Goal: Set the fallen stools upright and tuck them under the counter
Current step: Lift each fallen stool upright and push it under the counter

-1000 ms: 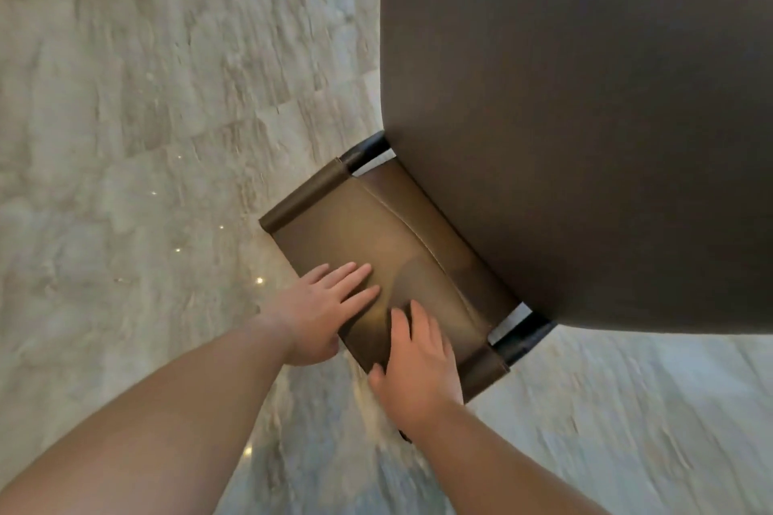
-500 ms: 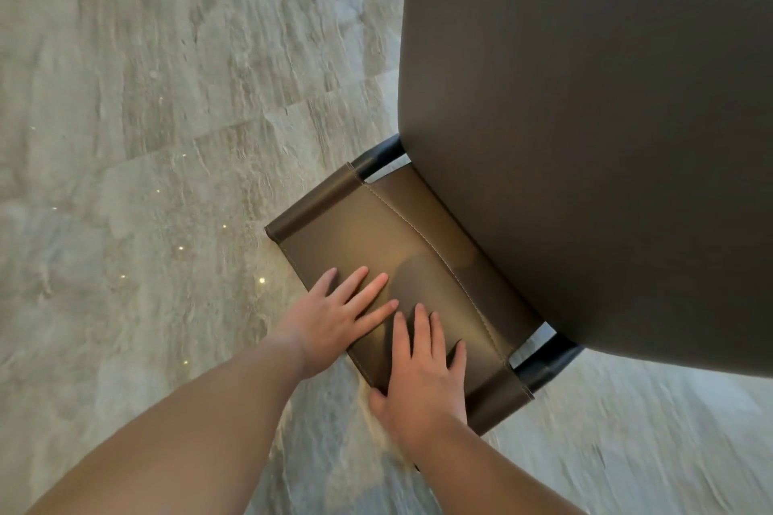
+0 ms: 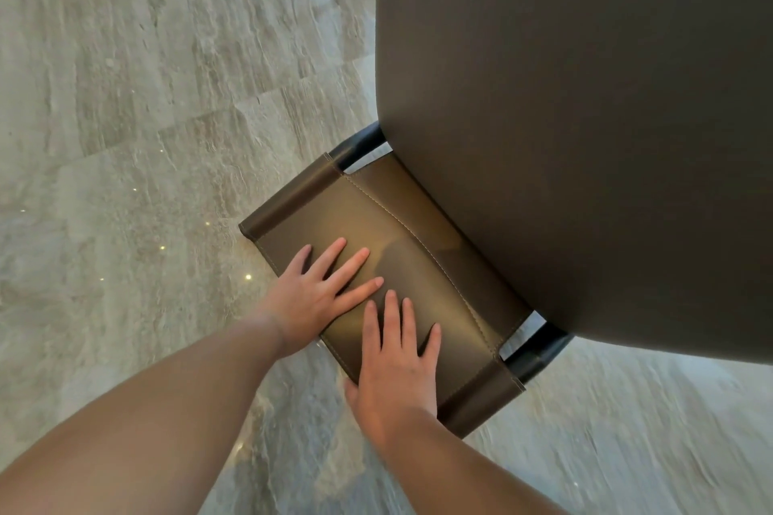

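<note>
Grey veined stone floor (image 3: 146, 138) fills the left side. Our left hand (image 3: 311, 297) lies flat, fingers straight and spread, on the brown leather backrest (image 3: 376, 230) of the stool. Just beside it our right hand (image 3: 393, 364) presses flat as well, thumb down at the backrest's near edge. The stool stands upright, partly under the dark counter (image 3: 585, 117) at right.

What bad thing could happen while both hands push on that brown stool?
Both hands, left hand and right hand, lie flat on the stool's backrest, gripping nothing, so they might slide off. The shiny stone floor could let the stool skid. Fingers near the counter edge might get pinched.
</note>
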`<action>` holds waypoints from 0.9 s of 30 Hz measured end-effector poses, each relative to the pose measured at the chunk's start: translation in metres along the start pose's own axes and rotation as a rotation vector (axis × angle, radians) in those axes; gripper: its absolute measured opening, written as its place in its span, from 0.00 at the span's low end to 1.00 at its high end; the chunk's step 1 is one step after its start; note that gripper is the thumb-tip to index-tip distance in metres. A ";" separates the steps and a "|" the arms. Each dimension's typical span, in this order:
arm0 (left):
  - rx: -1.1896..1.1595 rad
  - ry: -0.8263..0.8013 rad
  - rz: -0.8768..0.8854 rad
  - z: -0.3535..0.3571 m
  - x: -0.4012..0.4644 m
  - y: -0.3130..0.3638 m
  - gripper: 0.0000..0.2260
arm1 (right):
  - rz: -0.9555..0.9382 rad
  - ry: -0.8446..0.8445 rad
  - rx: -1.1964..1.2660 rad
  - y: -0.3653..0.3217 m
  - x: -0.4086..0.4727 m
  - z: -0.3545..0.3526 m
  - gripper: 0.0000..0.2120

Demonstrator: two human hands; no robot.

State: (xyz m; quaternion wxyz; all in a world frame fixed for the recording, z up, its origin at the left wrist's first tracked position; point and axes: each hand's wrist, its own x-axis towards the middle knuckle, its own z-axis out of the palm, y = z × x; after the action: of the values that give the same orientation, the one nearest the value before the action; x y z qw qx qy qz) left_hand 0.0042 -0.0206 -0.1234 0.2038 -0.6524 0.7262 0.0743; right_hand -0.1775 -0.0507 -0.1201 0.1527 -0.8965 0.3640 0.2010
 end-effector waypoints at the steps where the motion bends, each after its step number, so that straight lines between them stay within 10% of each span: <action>1: 0.002 0.000 0.006 0.000 0.000 -0.001 0.45 | -0.001 0.000 -0.004 0.000 0.001 0.001 0.51; 27: 0.092 0.023 0.150 -0.047 -0.022 -0.015 0.44 | 0.040 -0.007 0.040 -0.009 -0.031 -0.036 0.53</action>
State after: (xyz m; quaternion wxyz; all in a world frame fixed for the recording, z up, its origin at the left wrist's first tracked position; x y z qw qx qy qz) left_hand 0.0111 -0.0198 -0.0696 0.2191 -0.5868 0.7781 0.0483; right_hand -0.1823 -0.0414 -0.0729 0.1679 -0.8852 0.3851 0.2000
